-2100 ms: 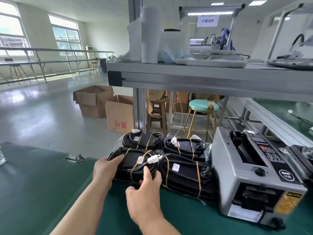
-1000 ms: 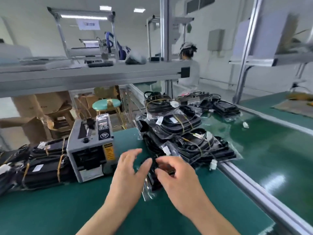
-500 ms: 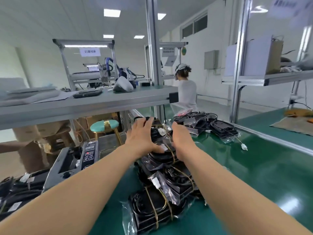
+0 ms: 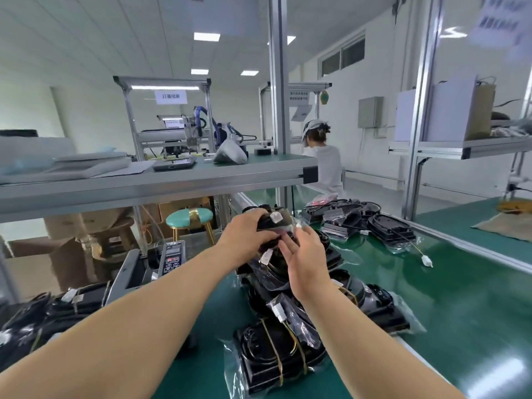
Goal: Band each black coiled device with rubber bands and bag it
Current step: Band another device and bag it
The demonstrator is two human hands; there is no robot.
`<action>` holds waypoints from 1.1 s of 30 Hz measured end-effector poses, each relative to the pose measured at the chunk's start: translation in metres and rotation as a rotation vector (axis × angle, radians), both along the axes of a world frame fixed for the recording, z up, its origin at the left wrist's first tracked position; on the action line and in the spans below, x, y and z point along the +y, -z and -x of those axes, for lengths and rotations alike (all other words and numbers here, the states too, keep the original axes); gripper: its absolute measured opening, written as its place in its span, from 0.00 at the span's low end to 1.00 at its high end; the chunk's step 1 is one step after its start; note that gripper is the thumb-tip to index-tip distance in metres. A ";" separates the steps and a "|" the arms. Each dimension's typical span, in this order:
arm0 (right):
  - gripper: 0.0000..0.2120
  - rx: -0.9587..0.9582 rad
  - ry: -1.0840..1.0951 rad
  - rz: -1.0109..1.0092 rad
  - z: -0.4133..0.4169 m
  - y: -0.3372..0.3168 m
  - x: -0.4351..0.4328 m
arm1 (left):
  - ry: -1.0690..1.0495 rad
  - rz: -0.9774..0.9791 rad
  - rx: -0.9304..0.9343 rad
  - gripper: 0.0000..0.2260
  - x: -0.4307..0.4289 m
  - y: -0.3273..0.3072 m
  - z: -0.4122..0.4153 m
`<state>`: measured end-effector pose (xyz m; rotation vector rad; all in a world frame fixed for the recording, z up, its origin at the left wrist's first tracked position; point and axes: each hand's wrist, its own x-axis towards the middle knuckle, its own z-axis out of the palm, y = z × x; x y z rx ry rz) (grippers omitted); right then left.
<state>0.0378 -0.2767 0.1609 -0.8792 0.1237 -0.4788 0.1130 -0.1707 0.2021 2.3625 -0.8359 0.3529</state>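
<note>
My left grip (image 4: 249, 236) is closed over the top of a black coiled device in a clear plastic bag (image 4: 273, 223), with the fingers curled round its far edge. I cannot tell whether the device rests on the one beneath or hangs just clear of it. My right grip (image 4: 306, 257) is just beside it, wide, with the fingers fairly straight against the crinkled plastic and holding nothing. I judge that it is there to steady the bag and keep the loose lead tucked in while the left settles the device on the pile.

Below both grips a heap of bagged black devices (image 4: 273, 349) runs toward me along the green matted worktop (image 4: 460, 312). Yellowish rubber bands show through the plastic of the nearest one. I take this as the finished pile, kept to my right so that done work collects on one side.

To my left stands a grey box-shaped tape dispenser (image 4: 169, 257), within reach, probably for sealing bags. Beyond it lies a row of banded black devices without bags (image 4: 51, 309), apparently waiting their turn, so the job looks partway through.

Farther up the worktop sits another cluster of black devices (image 4: 374, 223), well apart from my pile.
</note>
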 end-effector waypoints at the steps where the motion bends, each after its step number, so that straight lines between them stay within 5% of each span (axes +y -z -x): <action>1: 0.23 -0.030 0.016 0.019 0.006 -0.004 0.004 | 0.003 0.036 0.004 0.17 0.005 -0.004 0.005; 5: 0.31 -0.155 0.027 0.196 0.039 -0.014 0.023 | -0.032 0.275 0.025 0.14 0.035 -0.020 0.043; 10: 0.52 -0.241 0.117 1.234 0.092 0.016 0.072 | -0.107 0.719 0.353 0.17 0.104 -0.018 0.121; 12: 0.58 -0.287 0.254 1.460 0.103 0.036 0.101 | -0.062 0.798 0.572 0.23 0.129 -0.006 0.148; 15: 0.57 -0.245 0.322 1.322 0.120 0.067 0.139 | -0.124 0.812 0.710 0.30 0.151 0.022 0.179; 18: 0.46 -0.133 0.296 1.015 0.133 0.089 0.154 | -0.218 0.733 0.659 0.32 0.163 0.048 0.193; 22: 0.33 -0.075 -0.101 0.703 0.129 0.091 0.140 | -0.056 0.637 0.647 0.15 0.188 0.058 0.190; 26: 0.33 -0.143 -0.330 0.654 0.127 0.094 0.131 | -0.144 0.473 0.202 0.22 0.210 0.057 0.173; 29: 0.34 -0.161 -0.345 0.747 0.125 0.102 0.129 | 0.068 0.067 -0.040 0.35 0.211 0.046 0.162; 31: 0.33 -0.160 -0.298 0.814 0.122 0.102 0.125 | 0.176 -0.087 -0.095 0.30 0.207 0.041 0.155; 33: 0.34 -0.141 -0.330 0.803 0.121 0.097 0.120 | 0.225 -0.035 -0.071 0.15 0.204 0.036 0.152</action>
